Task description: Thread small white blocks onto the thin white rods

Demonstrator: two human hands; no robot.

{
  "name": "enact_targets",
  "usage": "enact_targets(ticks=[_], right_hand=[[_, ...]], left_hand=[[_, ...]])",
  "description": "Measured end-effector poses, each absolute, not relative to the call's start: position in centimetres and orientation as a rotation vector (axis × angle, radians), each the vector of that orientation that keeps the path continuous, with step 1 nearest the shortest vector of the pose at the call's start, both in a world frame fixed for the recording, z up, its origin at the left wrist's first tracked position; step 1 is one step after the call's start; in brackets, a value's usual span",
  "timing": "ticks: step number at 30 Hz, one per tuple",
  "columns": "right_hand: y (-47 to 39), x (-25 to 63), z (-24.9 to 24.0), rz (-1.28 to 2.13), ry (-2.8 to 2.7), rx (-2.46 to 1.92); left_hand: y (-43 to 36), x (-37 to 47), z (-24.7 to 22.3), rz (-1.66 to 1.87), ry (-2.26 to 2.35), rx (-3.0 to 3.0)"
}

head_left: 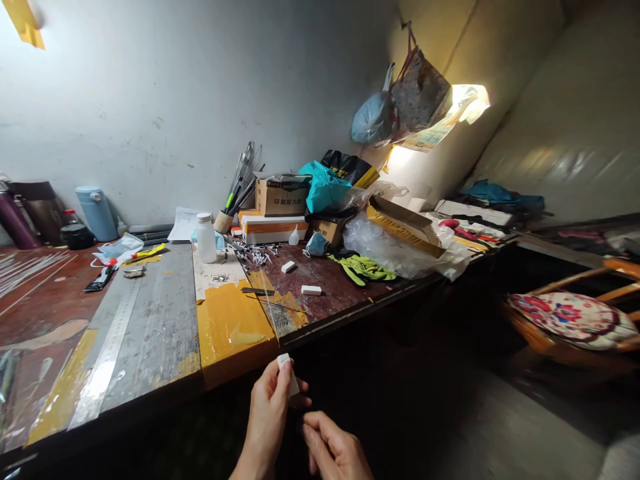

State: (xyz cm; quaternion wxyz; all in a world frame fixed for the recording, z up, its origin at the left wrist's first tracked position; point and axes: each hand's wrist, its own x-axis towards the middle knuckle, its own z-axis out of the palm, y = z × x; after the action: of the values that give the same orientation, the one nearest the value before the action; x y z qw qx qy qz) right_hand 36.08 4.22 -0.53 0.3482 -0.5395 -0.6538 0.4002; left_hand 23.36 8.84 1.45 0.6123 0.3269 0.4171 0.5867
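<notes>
Left hand (267, 407) pinches a small white plastic block (286, 371), right hand (333, 450) curled shut just beside; the block's thin clear strip (267, 303) could snag on the cluttered bench (150, 327).

White block (286, 371), yellow tape (231, 321) on bench, lime-green gloves (363, 268), floral red/white cushion (570, 317), teal bag (325, 187) prob.

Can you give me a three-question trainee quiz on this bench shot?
1. True or false: the left hand holds a small white rectangular block.
2. Which stands nearest the white plastic bottle? A) yellow-green work gloves B) round cup of pens C) floral seat cushion
3. Fill in: a long metal ruler lies on the ____ strip of the workbench.

Key: 1 true; 2 B; 3 grey.
</notes>
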Motion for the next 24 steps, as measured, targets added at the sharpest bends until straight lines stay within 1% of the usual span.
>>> enact_targets(ticks=[4,10,14,19,24], right_hand=[[5.4,35.6,0.5,1.053,-1.747,-1.362],[6.3,35.3,0.7,1.045,-1.760,-1.319],[6.7,35.0,0.7,1.069,-1.750,-1.317],[7.0,34.6,0.7,1.184,-1.684,-1.317],[7.2,34.5,1.0,1.125,-1.726,-1.306]], left_hand=[[8.6,23.5,0.3,1.355,1.010,0.775],[9.3,23.2,-0.8,1.357,1.087,0.899],[9.8,23.0,-0.7,1.362,1.102,0.881],[10.0,22.6,0.0,1.386,1.104,0.848],[10.1,22.2,0.2,1.391,1.112,0.860]])
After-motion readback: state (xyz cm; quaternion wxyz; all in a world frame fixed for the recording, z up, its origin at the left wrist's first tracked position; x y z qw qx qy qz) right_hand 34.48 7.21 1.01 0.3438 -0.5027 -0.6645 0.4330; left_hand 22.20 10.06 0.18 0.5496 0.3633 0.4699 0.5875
